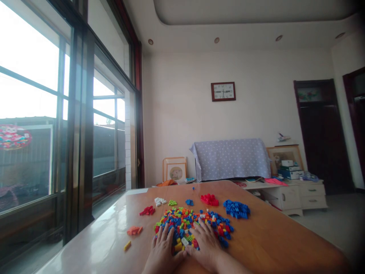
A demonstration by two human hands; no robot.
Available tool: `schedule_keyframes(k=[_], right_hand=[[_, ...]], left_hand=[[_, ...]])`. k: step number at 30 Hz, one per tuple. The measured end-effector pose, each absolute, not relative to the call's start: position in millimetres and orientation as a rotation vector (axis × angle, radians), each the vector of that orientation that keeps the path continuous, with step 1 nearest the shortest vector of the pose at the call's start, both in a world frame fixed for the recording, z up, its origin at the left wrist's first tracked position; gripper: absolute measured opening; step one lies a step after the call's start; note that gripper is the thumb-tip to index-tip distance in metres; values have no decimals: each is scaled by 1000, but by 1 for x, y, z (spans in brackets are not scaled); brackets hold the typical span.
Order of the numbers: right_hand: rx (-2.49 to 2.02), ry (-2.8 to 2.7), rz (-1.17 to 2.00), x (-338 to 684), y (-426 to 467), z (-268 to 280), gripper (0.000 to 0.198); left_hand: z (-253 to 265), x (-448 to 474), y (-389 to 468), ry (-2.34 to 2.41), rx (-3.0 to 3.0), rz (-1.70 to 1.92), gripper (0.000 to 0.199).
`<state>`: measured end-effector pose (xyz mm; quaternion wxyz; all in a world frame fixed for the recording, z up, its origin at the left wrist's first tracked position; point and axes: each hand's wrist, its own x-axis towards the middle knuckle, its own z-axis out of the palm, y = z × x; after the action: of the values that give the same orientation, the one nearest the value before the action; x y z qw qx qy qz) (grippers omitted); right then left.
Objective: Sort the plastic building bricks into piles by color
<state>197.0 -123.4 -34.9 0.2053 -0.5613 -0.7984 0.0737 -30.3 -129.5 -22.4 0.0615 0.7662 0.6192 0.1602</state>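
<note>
A wide pile of mixed toy building bricks [179, 220] in blue, red, orange, green, yellow and white lies on the wooden table [265, 243]. My left hand [163, 249] rests at the pile's near left edge, fingers spread over the bricks. On the right side, my right hand [205, 240] lies palm down with its fingers stretched across the pile. Both thumbs come close together near a white brick [184, 241] and some yellow bricks [178, 247]. Neither hand visibly grips a brick; the undersides of the palms are hidden.
Around the pile sit single-colour groups: blue bricks [236, 209], red bricks [209, 199], dark red bricks [147, 211], white bricks [160, 201], green bricks [172, 203], orange bricks [134, 230] and a small blue group [189, 202]. One yellow brick [127, 246] lies at the left.
</note>
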Motion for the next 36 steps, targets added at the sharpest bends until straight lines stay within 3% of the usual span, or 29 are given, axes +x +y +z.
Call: schedule_keyframes(k=[22, 29, 36], right_hand=[[-1605, -2222, 97, 197, -128, -34, 69], [-1647, -2240, 81, 196, -127, -34, 78], [-1645, -2206, 47, 197, -129, -34, 72]], left_hand=[[-25, -34, -137, 1812, 2326, 548, 99], [-25, -33, -134, 1808, 2347, 535, 101], [-24, -33, -138, 1811, 2338, 537, 97]])
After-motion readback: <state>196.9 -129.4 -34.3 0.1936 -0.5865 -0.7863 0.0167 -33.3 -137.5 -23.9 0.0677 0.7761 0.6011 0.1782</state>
